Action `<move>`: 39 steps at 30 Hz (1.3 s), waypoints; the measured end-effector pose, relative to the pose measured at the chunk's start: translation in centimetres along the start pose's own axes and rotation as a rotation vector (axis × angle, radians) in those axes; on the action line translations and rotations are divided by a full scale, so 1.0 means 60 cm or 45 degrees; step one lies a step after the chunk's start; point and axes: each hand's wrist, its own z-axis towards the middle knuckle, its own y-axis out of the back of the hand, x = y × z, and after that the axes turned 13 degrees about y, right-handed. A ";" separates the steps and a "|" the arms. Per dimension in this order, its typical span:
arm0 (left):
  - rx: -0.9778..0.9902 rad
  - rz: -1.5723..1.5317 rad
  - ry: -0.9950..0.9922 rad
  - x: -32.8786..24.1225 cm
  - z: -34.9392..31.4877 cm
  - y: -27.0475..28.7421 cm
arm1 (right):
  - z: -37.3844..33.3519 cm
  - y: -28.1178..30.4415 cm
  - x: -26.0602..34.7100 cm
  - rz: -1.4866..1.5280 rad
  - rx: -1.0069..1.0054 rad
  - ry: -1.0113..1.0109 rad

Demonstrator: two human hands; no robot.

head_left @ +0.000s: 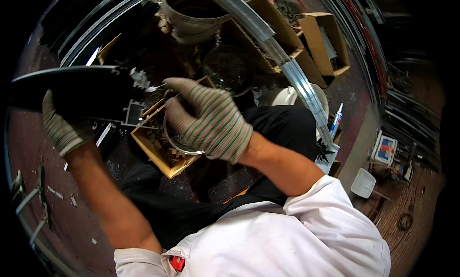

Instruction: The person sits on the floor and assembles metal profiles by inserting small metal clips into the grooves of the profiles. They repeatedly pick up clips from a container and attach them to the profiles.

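Note:
My left hand, in a striped knit glove, grips a long dark metal profile from below and the side. The profile's cut end, with its hollow silver section, points right. At that end sits a small whitish fitting. My right hand, gloved alike, is curled close to it, and a thin white piece shows at the index fingertip. What the other fingers hold is hidden. Under this hand a round clear bowl stands in a wooden box with small loose parts.
A large bucket stands beyond the box. A bent silver metal channel crosses on the right, near a cardboard box and a sealant tube. Long profiles lie at the far left. A white tray lies at right.

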 end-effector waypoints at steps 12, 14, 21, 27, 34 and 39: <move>-0.195 0.001 -0.064 0.004 0.011 -0.006 | -0.032 0.417 -0.233 -2.041 0.106 -0.624; -0.195 -0.058 -0.043 0.002 0.014 -0.013 | -0.047 0.418 -0.257 -2.067 0.081 -0.634; -0.173 -0.090 0.017 0.009 0.010 -0.028 | -0.057 0.423 -0.274 -2.100 0.200 -0.410; -0.178 -0.093 0.036 0.009 -0.001 -0.034 | -0.043 0.414 -0.275 -2.162 0.200 -0.346; -0.140 -0.023 -0.049 0.009 -0.005 -0.019 | -0.031 0.406 -0.258 -2.129 0.063 -0.135; -0.039 -0.185 -0.024 0.006 0.006 -0.017 | -0.012 0.370 -0.185 -1.952 -0.313 0.126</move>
